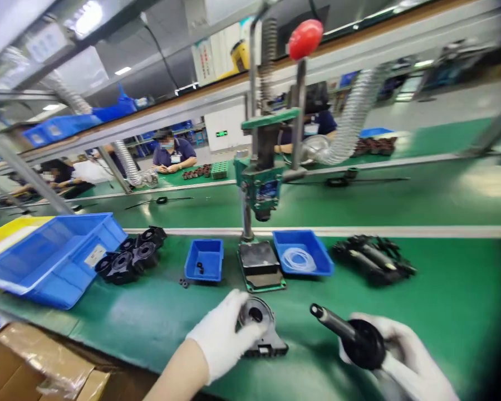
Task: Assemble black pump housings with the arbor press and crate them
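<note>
My left hand [225, 337], in a white glove, grips a black plastic housing [271, 337] with a round opening, which rests on the green bench. Thumb and fingers lie on either side of its ring. On the right, my gloved right hand [401, 356] is closed around a black shaft with a round flange [363, 342]. The shaft's narrow end points up and left, towards the housing but apart from it. Just beyond the housing stands a green hand press [263, 189] with a red knob [305, 39] and a metal base block [259, 257].
Blue trays stand beside the press, one with small black parts [204, 259], one with white tubing [299, 260]. Black housings [129, 256] lie left by a large blue bin [62, 262]; black shafts [376, 259] lie right. Co-workers [174, 153] sit across the line.
</note>
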